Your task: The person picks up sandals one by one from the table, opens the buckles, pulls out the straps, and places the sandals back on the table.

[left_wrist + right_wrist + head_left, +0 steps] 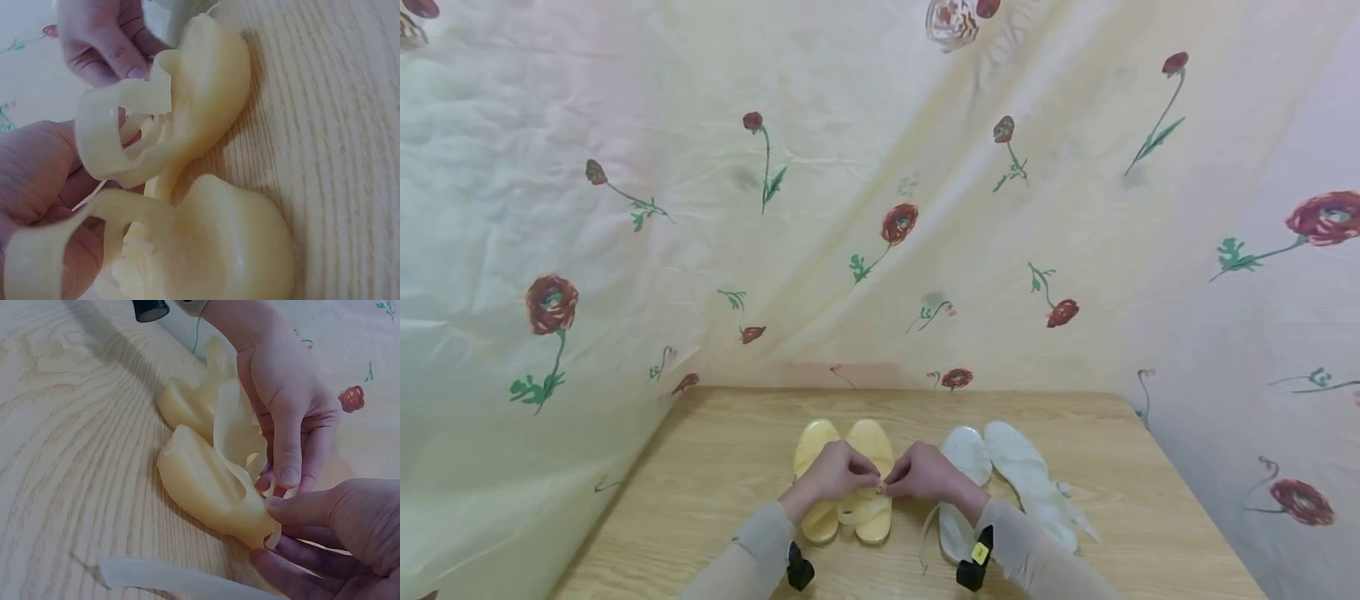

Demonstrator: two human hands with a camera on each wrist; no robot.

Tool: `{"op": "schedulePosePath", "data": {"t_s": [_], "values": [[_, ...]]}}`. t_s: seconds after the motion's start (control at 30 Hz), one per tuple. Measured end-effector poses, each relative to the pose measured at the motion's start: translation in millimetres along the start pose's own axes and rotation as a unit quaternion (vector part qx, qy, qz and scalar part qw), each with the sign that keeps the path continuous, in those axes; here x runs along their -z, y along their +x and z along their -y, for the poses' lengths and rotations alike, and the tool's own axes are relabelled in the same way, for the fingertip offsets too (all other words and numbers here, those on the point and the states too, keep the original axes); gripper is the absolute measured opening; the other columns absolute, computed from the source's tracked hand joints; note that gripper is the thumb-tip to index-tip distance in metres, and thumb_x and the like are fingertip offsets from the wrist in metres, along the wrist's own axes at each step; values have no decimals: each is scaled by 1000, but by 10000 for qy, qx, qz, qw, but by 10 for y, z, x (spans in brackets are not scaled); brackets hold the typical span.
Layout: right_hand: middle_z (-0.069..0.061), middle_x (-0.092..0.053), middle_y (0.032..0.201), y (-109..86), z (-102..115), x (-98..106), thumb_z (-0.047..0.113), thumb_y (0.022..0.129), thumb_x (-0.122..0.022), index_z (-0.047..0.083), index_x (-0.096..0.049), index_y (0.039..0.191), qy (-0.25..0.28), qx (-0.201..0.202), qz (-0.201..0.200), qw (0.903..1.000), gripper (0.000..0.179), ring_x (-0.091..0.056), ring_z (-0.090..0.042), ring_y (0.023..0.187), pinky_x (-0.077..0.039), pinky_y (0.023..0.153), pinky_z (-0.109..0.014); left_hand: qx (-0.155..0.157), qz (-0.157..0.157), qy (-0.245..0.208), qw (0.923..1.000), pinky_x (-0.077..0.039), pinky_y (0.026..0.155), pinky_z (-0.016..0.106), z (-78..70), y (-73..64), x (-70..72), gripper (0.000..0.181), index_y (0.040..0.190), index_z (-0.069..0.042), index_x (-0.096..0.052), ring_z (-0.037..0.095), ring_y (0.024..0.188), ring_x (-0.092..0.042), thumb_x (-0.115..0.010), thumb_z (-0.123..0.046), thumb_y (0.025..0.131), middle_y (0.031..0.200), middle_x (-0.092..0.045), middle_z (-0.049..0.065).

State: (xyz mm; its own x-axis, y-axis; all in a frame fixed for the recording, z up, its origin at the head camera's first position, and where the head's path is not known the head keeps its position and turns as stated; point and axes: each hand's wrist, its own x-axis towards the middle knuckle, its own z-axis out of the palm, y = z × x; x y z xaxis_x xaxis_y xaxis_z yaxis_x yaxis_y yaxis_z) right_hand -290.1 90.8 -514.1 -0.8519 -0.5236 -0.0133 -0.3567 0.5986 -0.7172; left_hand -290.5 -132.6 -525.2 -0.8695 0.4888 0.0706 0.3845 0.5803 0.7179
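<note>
A pair of yellow sandals stands side by side on the wooden table in the head view, the left sandal (pixel 815 440) next to the right sandal (pixel 871 435). My left hand (pixel 841 468) and right hand (pixel 921 473) meet over the right one, thumbs and fingertips pinching its thin strap near the side. In the right wrist view, the left hand (pixel 287 406) reaches down from above while the right hand (pixel 369 528) comes in low beside the sandal's edge. Seen from the left wrist, wide ankle straps (pixel 97 134) loop up in front of my fingers. The pinched strap end is mostly hidden.
To the right lie two white sandals (pixel 1018 458), with loose straps trailing; one white strap (pixel 162 574) crosses the lower right wrist view. The wooden table (pixel 700 483) meets a flower-printed cloth (pixel 820 208) at the back and sides.
</note>
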Motion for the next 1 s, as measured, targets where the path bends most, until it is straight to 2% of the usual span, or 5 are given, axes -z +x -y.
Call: {"op": "schedulePosePath", "data": {"t_s": [0.1,0.33,0.53,0.7,1.0], "values": [[2,-81,77,-8,-9,-4,18,87,-88,12,-86,89,70,-3,10,10000,6,-66,-3,62,-52,58,-20,27,-100,-21,9999,-58,72,21,12,-14,-19,7,95,-12,-86,3,83,-73,-82,-18,94,93,-84,1],[-3,-81,79,-19,-20,-1,18,89,-87,11,-86,89,134,228,-10,9996,7,-62,-1,61,-50,56,-19,126,-305,-45,9994,-58,69,24,-114,-10,-66,16,99,-8,-84,5,78,-69,-87,-21,90,92,-82,2],[-1,-81,80,-9,-51,-20,18,89,-87,12,-86,91,160,161,-11,9997,7,-61,1,62,-49,57,-18,239,-85,-138,9996,-59,73,23,-16,13,-39,11,97,-13,-86,3,82,-71,-85,-23,92,92,-83,-1],[0,-81,79,-8,-43,-15,18,89,-86,12,-86,91,153,99,10,9998,6,-62,0,63,-50,58,-18,75,81,-214,9997,-57,72,21,16,24,-11,10,97,-14,-86,-1,80,-68,-84,-23,93,92,-84,-3],[0,-80,75,-1,-42,-18,17,89,-87,11,-86,91,504,-107,65,9986,6,-65,-6,64,-52,58,-22,121,-2,-198,9997,-60,75,26,9,-19,30,13,97,-14,-87,8,86,-75,-85,-26,92,93,-84,0]]}}
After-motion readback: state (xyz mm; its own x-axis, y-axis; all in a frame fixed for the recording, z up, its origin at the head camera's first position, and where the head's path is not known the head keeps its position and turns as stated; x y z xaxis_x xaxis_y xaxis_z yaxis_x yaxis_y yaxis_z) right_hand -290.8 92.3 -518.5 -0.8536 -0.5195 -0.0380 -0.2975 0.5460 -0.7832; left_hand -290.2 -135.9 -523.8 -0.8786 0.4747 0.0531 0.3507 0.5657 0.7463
